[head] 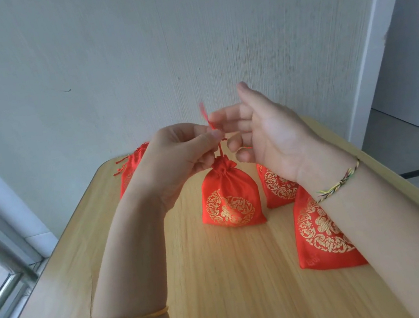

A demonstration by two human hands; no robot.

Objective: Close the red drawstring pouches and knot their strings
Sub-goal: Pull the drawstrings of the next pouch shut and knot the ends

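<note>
A red drawstring pouch with a gold round pattern [230, 201] hangs upright over the wooden table [223, 281], its mouth gathered tight. My left hand [182, 155] pinches its red strings [217, 143] just above the mouth. My right hand [262, 133] is beside it, palm turned toward me; its fingertips touch the blurred string end [205, 115] that sticks up. Two more red pouches lie under my right wrist, one behind [277, 189] and one nearer [320, 232]. Another pouch [132, 169] lies at the table's far left, partly hidden by my left hand.
A pale wall stands right behind the table's far edge. A window frame [1, 265] runs along the left side. A white door frame [380, 27] rises at the right, with floor beyond it.
</note>
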